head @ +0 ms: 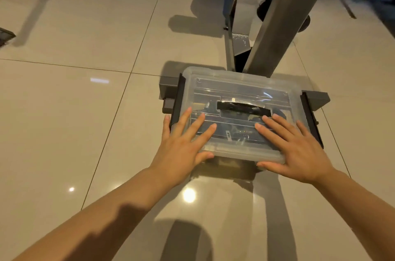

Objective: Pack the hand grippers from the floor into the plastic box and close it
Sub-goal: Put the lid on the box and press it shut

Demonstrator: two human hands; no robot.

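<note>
- Lid [241,92] of the plastic box [235,151] lies on top of the box, which sits on the tiled floor [85,111] just in front of a metal frame leg [275,25].
- Left hand [181,149] lies flat on the near left part of the lid, fingers straight and spread, thumb at the near edge; it grasps nothing.
- Right hand [299,149] lies flat on the near right part, fingers straight, thumb along the near rim; its grip is likewise released, palm-down.
- Hand grippers [235,130] show as dark shapes with a spring through the clear lid, so they appear to be packed inside; none is visible on the floor in this view.
- Step in hand, by my reading: seat the lid evenly, then fasten the two dark side latches [177,100].
- Press straight down with both palms at once. Uneven pressure may tip the lid and lift the far edge, which I cannot confirm is seated.
- Check that no gripper handle stands proud under the lid; the contents sit close beneath the black carry handle [243,109], and a high item would keep the rim from closing.
- Keep one palm on the lid while the other moves to its latch, so the box does not slide on the glossy tiles.
- Whether the left latch and the right latch [310,119] are already snapped down cannot be told; inspect each by touch before letting go.
</note>
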